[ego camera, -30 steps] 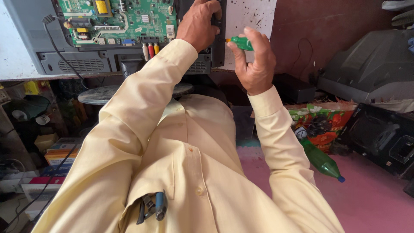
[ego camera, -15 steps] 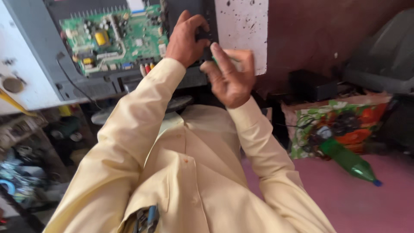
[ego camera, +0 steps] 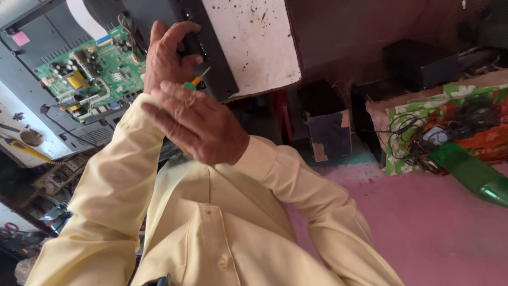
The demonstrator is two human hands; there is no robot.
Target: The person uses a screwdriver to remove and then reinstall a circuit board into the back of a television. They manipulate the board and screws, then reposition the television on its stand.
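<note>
Looks like the step here is working a tool into the back of the opened flat-panel TV with its grey metal rear (ego camera: 50,39). The left hand (ego camera: 168,55) has its grip curled over the black plastic edge frame of the set (ego camera: 211,58), fingers wrapped round it, bracing. The right hand (ego camera: 198,124) sits just below and in front of that, and a small screwdriver with a green-and-orange handle and a thin metal shaft (ego camera: 193,82) pokes out right above it, tip aimed at the black frame. I'd guess the right grip is closed round the handle, but the back of the hand covers it, so honestly can't tell.

Next move, I'd say, calls for a steady tip and the left hand holding the frame from shifting.

The green printed circuit board with yellow and black components (ego camera: 92,79) is just left of the left grip.

Hard to see: where the tip actually lands, any screw, and most of the handle. The pale yellow shirt (ego camera: 211,233) blocks the bench below.
</note>
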